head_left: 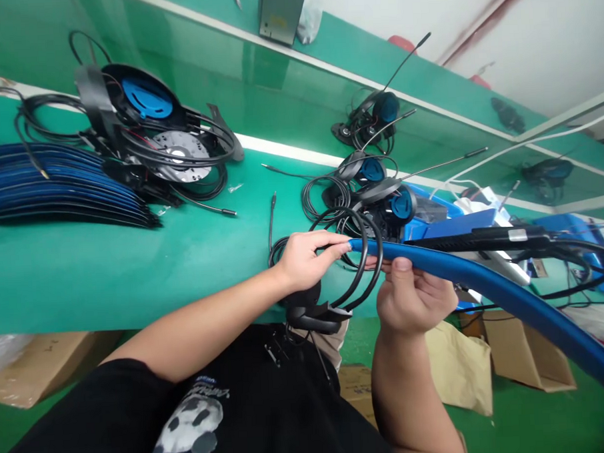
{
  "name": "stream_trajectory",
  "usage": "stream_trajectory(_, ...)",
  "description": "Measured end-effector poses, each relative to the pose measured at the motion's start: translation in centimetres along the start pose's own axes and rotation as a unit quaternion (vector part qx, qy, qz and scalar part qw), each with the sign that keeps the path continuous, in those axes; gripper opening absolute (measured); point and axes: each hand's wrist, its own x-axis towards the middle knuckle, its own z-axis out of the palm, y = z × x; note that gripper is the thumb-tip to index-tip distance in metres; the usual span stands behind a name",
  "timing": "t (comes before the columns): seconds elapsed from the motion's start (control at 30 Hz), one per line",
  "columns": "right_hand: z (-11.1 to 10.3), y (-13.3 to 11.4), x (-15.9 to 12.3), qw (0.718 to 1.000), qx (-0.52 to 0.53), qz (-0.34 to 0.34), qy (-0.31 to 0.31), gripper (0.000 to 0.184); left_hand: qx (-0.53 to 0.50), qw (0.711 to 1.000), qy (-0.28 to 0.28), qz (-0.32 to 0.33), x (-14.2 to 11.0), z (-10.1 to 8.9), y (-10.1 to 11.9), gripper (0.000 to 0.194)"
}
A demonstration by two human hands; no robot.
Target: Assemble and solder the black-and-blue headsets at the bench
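Note:
Across both hands runs a long curved blue headband strip (448, 263), its far end leaving the view at lower right. My left hand (306, 258) pinches the strip's narrow tip between thumb and fingers. Further along it, my right hand (415, 295) is closed round the strip with the thumb on top. Loops of black cable (378, 263) pass by the strip between the hands. Below them, a black headset part (318, 314) sits at the table's front edge, partly hidden by my left hand and forearm.
A stack of blue and black headband strips (60, 187) lies at left beside headset parts with blue ear cups (146, 98). More headset parts (372, 171) with microphone stalks stand behind my hands. A black handled tool (507, 237) and blue bins (577, 241) are at right; cardboard boxes (528, 357) stand below.

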Motion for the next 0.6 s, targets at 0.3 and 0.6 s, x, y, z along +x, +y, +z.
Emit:
stream_trajectory(0.3, 0.1, 0.5, 0.1, 0.996, -0.007, 0.058, -0.065, 0.029, -0.037, 0.998, -0.024, -0.036, -0.1, 0.1, -0.1, 0.027)
stream_trajectory(0.6, 0.2, 1.0, 0.3, 0.994, -0.041, 0.049, -0.085, 0.032, -0.038, 0.998, -0.021, -0.043, -0.2, 0.2, -0.1, 0.028)
